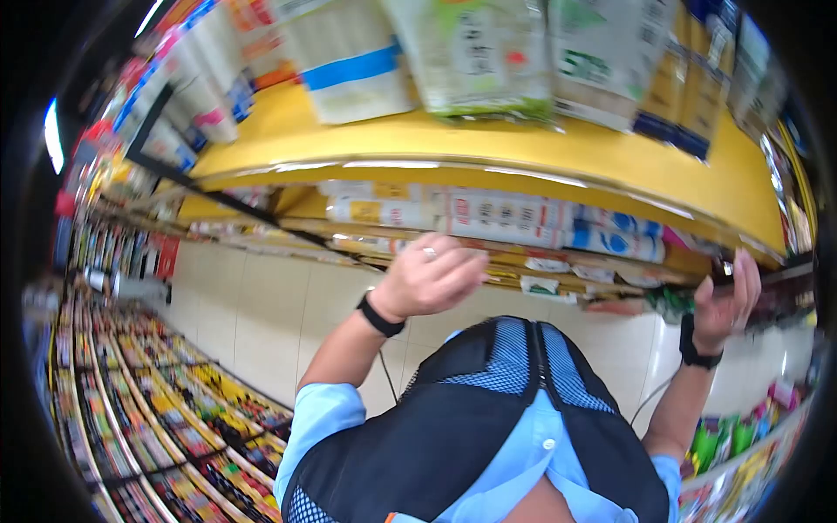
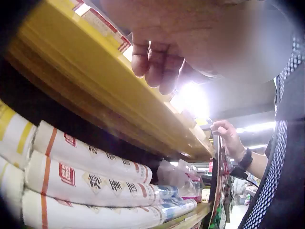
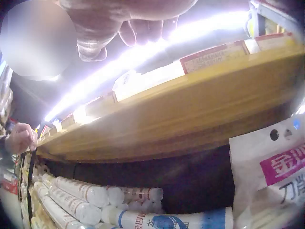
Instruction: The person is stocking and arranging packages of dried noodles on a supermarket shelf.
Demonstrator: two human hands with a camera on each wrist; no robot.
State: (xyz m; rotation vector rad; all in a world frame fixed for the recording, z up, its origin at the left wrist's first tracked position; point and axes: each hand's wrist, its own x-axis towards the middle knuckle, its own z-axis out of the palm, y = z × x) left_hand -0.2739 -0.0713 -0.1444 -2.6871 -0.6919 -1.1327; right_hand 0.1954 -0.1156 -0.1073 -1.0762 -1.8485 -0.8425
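Poised at the yellow shelf with nothing visibly gripped

Holding the bare left hand (image 1: pixel 436 277) raised before the front edge of a long yellow shelf (image 1: pixel 488 145), with fingers loosely bent and pinching nothing visible. Holding the bare right hand (image 1: pixel 724 303) up near the right end of the same shelf, with thumb apart from fingers and no object between; cannot tell about contact with the edge there.

Look just beneath the yellow shelf for white cylindrical packs with red print (image 1: pixel 506 218), stacked on their sides, next to blue-and-white cylindrical packs (image 1: pixel 617 240).

Could set the round packs rolling by pulling from low in the pile, likely with little but friction to hold it together. Could knock knuckles on the overhanging lip by reaching in too high. Could topple the upright white pack with a blue band (image 1: pixel 357 80), standing near the upper edge, by jolting the shelf. Could crumple the soft white bag with a magenta label (image 3: pixel 259 181) by brushing past carelessly. Could snag the thin dark cable (image 1: pixel 388 376) below the left wrist by leaning in.
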